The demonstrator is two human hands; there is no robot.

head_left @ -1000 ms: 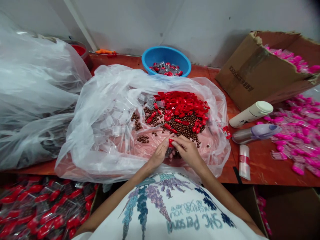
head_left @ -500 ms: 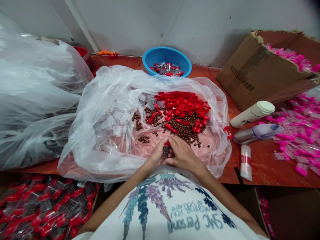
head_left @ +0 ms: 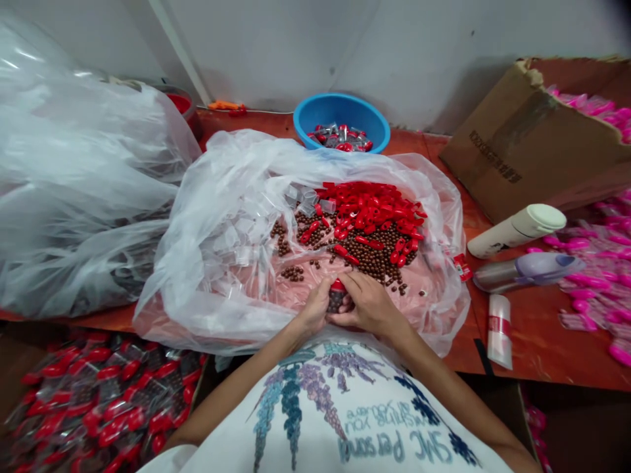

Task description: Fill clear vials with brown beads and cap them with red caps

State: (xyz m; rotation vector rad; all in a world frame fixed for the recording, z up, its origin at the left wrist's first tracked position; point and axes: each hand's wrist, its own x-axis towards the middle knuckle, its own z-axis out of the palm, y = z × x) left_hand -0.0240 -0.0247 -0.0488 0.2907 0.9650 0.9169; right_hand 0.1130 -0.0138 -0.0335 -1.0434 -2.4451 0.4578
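Close to my body, both hands grip one small clear container point(head_left: 336, 301) with a red cap, filled with brown balls. My left hand point(head_left: 315, 305) closes on its left side, and my right hand point(head_left: 362, 302) wraps the right side with fingers near the cap. Just beyond them, loose brown balls point(head_left: 377, 259) lie on a plastic sheet. Red caps point(head_left: 369, 207) are heaped behind the balls, with a few lying among them. To the left are clear empty cups point(head_left: 236, 240), partly under the folds of the plastic bag point(head_left: 197, 197).
A blue basin point(head_left: 384, 131) at the back holds capped containers. On the right stand a cardboard box point(head_left: 497, 144), a cream bottle point(head_left: 517, 230), a steel bottle point(head_left: 497, 274) and pink pieces point(head_left: 596, 282). Filled red-capped containers point(head_left: 108, 401) lie below the table's left edge.
The view has shifted, so the scene sits slightly further right. Both hands keep hold of the container, and more of its red cap and brown balls shows between them.
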